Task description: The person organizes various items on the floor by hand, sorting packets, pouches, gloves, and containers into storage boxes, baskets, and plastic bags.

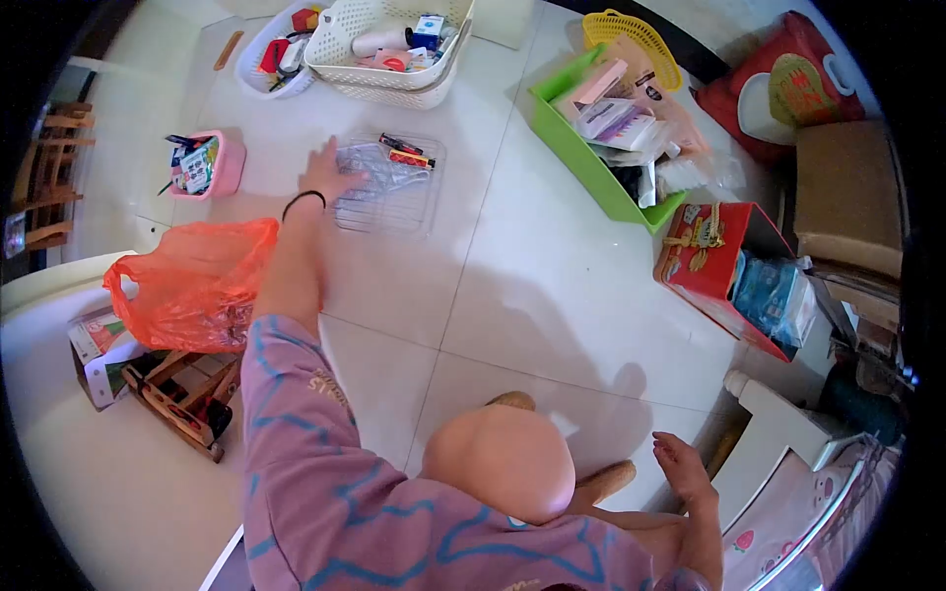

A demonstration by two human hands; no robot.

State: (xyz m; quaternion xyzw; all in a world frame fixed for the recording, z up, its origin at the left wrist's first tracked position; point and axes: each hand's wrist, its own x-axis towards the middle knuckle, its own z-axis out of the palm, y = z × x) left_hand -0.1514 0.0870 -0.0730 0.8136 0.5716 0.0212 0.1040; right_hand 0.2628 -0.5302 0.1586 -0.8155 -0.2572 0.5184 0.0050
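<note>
My left hand (330, 175) reaches forward to the left side of a clear plastic tray (419, 212) on the floor. Its fingers look spread and slightly blurred, with the thumb over a crumpled clear plastic bag (379, 167) in the tray. Whether it presses on the bag or the tray edge I cannot make out. A small red-and-yellow packet (411, 159) and a dark slim item (401, 145) lie at the tray's far end. Low on the right, my right hand (683, 468) hangs beside my knee, fingers loosely apart and holding nothing.
Around the tray stand a pink basket (232, 163), cream baskets (340, 74), a green box (591, 163) and a red tin (705, 261). An orange plastic bag (207, 276) rests over a small wooden stool (187, 394) at left. A white cabinet (774, 443) stands at right.
</note>
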